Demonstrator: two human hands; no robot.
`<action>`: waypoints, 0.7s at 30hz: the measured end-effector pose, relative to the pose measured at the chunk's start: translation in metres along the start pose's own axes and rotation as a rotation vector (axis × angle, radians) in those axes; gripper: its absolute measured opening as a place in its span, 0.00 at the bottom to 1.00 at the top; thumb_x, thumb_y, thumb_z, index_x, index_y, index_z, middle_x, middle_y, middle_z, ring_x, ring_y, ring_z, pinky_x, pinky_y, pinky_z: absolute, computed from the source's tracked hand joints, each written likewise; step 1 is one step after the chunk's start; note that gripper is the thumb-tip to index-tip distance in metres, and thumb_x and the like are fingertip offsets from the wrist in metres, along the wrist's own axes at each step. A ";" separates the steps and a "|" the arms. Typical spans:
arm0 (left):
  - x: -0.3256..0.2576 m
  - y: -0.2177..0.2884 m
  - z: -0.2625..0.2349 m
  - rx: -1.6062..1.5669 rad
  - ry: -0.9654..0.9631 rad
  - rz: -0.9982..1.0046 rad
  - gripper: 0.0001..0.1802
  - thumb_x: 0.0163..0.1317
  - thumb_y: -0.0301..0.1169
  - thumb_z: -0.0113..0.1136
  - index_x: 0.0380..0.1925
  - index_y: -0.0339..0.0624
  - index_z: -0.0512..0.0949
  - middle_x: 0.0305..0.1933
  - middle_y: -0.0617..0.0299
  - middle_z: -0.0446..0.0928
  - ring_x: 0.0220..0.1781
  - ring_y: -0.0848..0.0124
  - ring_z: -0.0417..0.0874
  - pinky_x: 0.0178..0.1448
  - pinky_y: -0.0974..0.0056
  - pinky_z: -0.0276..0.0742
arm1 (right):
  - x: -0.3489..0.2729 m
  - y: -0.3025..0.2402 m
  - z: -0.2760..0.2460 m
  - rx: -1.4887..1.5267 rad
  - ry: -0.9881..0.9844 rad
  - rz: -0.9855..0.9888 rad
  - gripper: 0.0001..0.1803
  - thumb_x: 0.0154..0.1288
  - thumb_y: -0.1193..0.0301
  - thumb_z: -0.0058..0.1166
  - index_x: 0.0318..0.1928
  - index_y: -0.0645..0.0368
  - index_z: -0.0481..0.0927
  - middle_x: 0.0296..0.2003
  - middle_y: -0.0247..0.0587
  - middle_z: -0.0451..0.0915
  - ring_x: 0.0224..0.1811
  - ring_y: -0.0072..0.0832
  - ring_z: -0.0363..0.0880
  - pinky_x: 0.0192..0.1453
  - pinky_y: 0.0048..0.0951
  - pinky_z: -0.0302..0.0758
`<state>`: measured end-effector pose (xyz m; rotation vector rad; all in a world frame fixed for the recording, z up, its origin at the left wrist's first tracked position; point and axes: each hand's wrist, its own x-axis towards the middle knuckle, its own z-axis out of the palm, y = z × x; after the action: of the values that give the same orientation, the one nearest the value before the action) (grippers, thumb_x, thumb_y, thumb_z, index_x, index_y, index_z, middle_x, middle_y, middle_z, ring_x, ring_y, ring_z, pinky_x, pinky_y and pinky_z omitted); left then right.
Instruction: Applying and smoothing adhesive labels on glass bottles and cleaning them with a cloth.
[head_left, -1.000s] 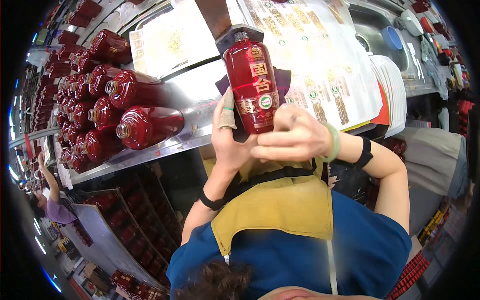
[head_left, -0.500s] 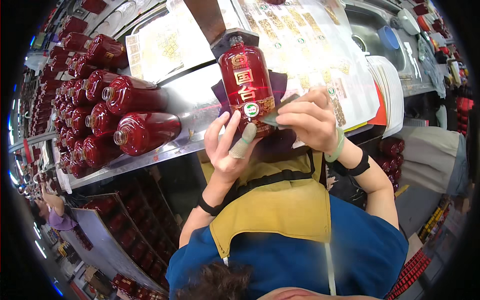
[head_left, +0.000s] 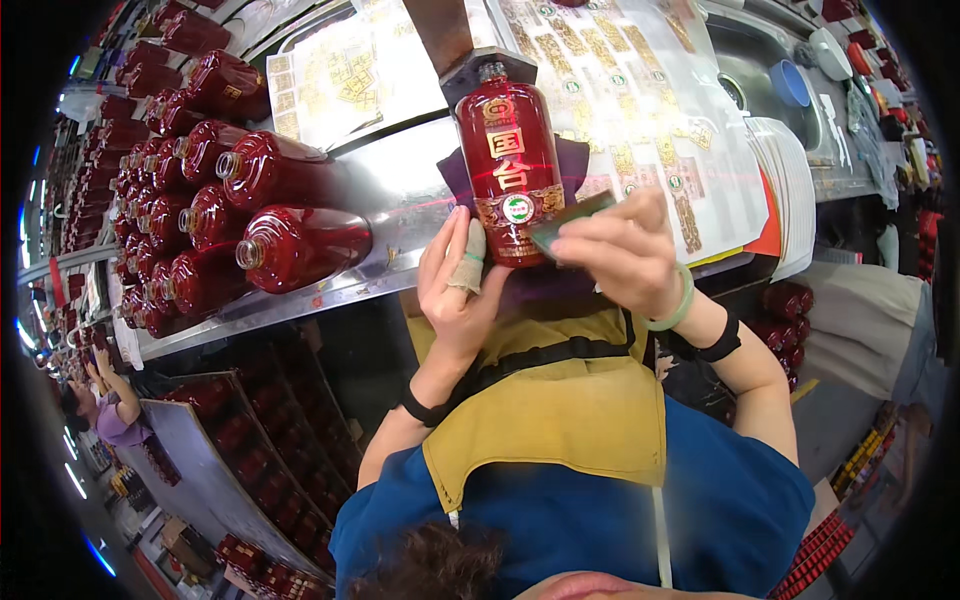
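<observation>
A red bottle (head_left: 508,165) with gold labels lies neck away from me on a dark purple cloth (head_left: 575,165) on the metal table (head_left: 395,190). My left hand (head_left: 455,290), one finger wrapped in a bandage, presses against the bottle's lower left side. My right hand (head_left: 620,250) pinches a small dark card (head_left: 570,218) and holds its edge against the label at the bottle's lower right. A green bangle and a black band sit on my right wrist.
Several red bottles (head_left: 260,190) lie in rows on the table's left. Sheets of gold labels (head_left: 640,90) cover the far side, beside a stack of white sheets (head_left: 790,190). Crates of bottles (head_left: 240,440) stand below. Another person (head_left: 115,410) works at lower left.
The bottle was held up in both hands and has come down onto the purple cloth. My right hand has let go of the bottle and now holds the card at its label.
</observation>
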<state>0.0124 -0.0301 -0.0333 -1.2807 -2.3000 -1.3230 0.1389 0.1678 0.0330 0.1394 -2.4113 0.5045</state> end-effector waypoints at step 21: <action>0.019 0.005 -0.001 -0.021 -0.062 -0.043 0.50 0.42 0.29 0.84 0.68 0.27 0.72 0.60 0.48 0.81 0.61 0.46 0.77 0.69 0.50 0.71 | 0.091 0.060 0.028 -0.208 0.107 -0.265 0.05 0.59 0.66 0.63 0.37 0.44 0.85 0.35 0.25 0.81 0.37 0.26 0.76 0.46 0.34 0.73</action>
<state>0.0046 -0.0190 -0.0193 -1.3030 -2.3744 -1.3431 0.0381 0.2151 0.0509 0.3271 -2.2791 0.1352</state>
